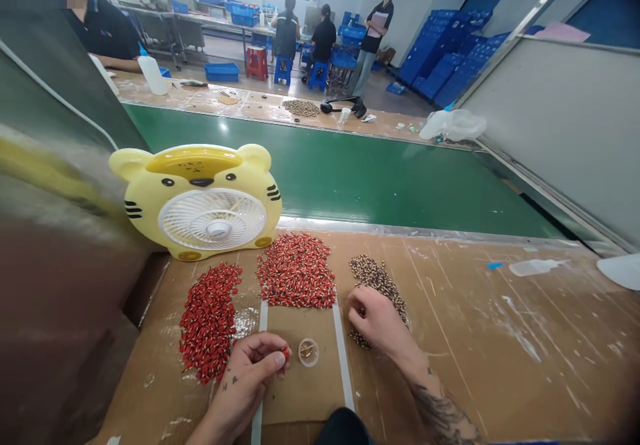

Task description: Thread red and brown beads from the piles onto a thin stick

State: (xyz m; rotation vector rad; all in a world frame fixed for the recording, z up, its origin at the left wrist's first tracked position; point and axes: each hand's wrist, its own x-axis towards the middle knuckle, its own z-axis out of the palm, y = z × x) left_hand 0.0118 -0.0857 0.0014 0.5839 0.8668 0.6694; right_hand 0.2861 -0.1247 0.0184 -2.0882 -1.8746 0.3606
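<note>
Between the thumb and fingers of my left hand (253, 368) is a small red piece (286, 352), pinched near the table's front. My right hand (374, 315) rests at the near left side of a pile of small dark-and-tan beads (377, 278), fingers curled together; whether they hold a bead is hidden. A small clear cup (309, 352) with a thin stick in it stands just right of my left hand. Left of that hand lies a heap of red pieces (210, 322). A second heap of red pieces with pale tips (297, 272) lies beyond the cup.
A yellow animal-faced fan (200, 198) stands at the back left. Behind the table runs a green conveyor belt (380, 178). A squeeze bottle (535, 267) lies to the right. Across the belt sits a person (107, 28); several others are farther back.
</note>
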